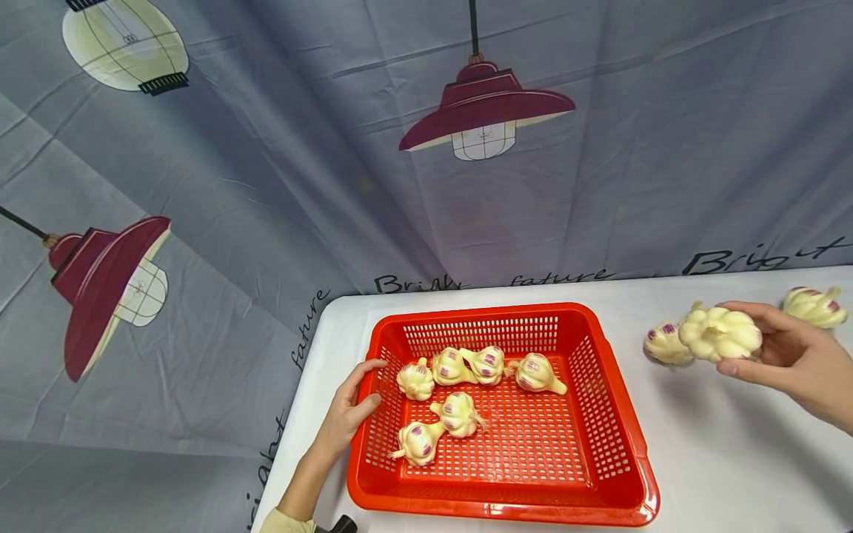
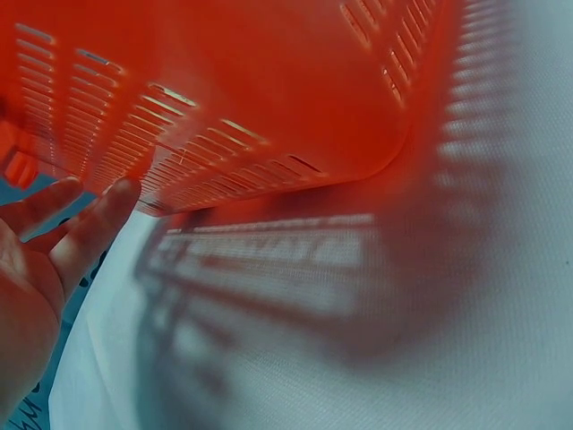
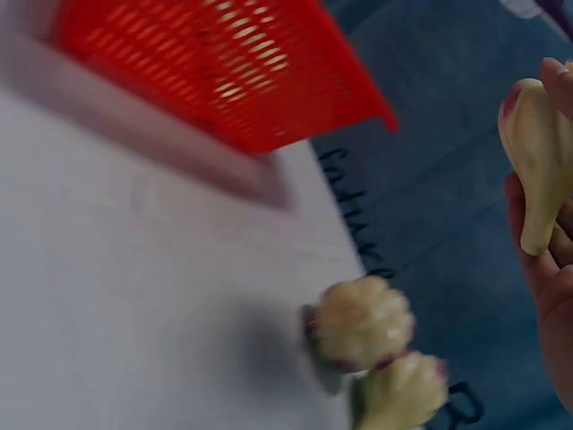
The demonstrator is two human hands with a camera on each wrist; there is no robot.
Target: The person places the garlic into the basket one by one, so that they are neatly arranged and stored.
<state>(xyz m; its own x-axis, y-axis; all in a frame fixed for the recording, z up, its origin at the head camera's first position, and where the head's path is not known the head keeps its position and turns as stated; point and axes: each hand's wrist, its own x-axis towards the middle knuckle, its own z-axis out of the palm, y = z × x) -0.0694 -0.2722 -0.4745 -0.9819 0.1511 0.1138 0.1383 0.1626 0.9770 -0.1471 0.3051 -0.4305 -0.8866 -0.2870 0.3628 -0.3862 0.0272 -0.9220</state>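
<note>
My right hand (image 1: 793, 348) pinches a garlic bulb (image 1: 720, 333) between thumb and fingers, above the white table to the right of the red basket (image 1: 533, 511). In the right wrist view the held bulb (image 3: 537, 152) shows its pale stem pointing down. At the basket's left side is my left hand (image 1: 346, 411), its fingertips right at the rim. The left wrist view shows these fingers (image 2: 107, 210) loosely extended beside the slotted wall. Inside the basket lie several garlic bulbs (image 1: 458, 414), pale with purple patches, mostly toward the left and back.
Two more garlic bulbs lie on the table's right part: one (image 1: 663, 344) just left of the held bulb, another (image 1: 816, 307) behind the right hand. A grey curtain (image 1: 333, 185) printed with lamps hangs behind the white-covered table (image 1: 706, 459).
</note>
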